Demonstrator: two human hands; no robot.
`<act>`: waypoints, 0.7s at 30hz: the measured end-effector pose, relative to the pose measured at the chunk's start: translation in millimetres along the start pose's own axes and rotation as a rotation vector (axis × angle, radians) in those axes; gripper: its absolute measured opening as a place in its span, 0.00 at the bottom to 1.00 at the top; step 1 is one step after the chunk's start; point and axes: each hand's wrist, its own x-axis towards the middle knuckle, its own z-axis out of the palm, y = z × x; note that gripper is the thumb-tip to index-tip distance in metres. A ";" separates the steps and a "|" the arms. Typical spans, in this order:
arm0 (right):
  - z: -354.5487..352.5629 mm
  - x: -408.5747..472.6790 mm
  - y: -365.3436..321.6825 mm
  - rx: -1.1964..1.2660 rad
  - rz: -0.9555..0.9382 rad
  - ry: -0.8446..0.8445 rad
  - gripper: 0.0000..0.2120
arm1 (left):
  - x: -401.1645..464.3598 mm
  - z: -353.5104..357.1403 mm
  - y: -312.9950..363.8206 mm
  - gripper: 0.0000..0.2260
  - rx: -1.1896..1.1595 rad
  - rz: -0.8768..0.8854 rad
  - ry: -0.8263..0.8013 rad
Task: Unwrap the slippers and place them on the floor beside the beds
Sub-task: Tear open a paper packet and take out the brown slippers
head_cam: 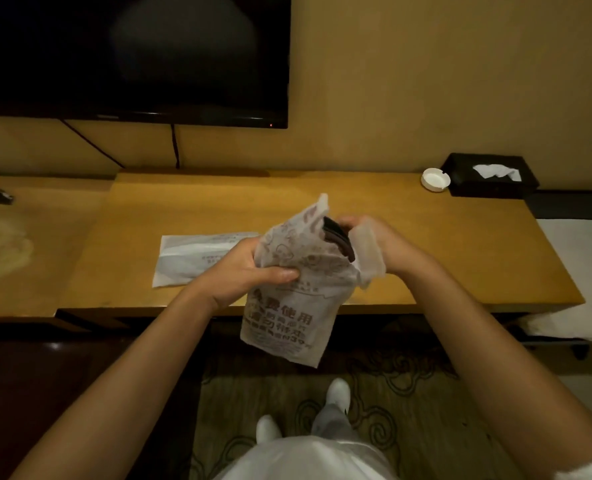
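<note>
— Thin white paper, printed in reddish-brown characters: that is the wrapper (pixel 289 282) the person holds up over the front edge of the wooden desk (pixel 443 244). How do the hands sit on it?

— The left hand (pixel 249 271) closes around the wrapper's middle, thumb across the front and fingers curled behind, crumpling the paper. The forearm rises from the lower left, the wrist bent slightly inward.

— And the other?

— The right hand (pixel 374 237) is at the torn top, just right of the left hand and a little higher. Its fingertips pinch the dark slippers (pixel 339 237) that stick out of the opening, with a loose flap of paper draped over its knuckles. The rest of the slippers stays inside the wrapper, which hangs down below the left hand.

— What lies beyond the hands?

— Behind the left hand, a second wrapped packet (pixel 190 259) lies flat on the desk, partly hidden by the wrist. Far off past the right hand, at the desk's back corner, a white ashtray (pixel 435 179) sits just beside a black tissue box (pixel 488 174). A dark television (pixel 131 57) hangs on the yellow wall above the left hand, with cables (pixel 175 143) dropping behind the desk.

— And lower down?

— Below both forearms, patterned carpet (pixel 408 393) and the person's white shoes (pixel 337 391). White bedding (pixel 581 278) shows at the right edge, past the right forearm.
</note>
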 end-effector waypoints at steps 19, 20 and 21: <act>16.1 -28.4 -28.8 -0.148 -0.219 0.184 0.22 | 6.1 4.5 -15.9 0.15 0.279 0.043 0.158; 13.5 -26.0 -27.1 -0.226 -0.187 0.137 0.22 | 7.0 5.9 -15.4 0.15 0.270 0.037 0.160; 12.4 -23.3 -25.8 -0.290 -0.173 0.094 0.22 | 7.3 7.3 -14.2 0.14 0.262 0.034 0.162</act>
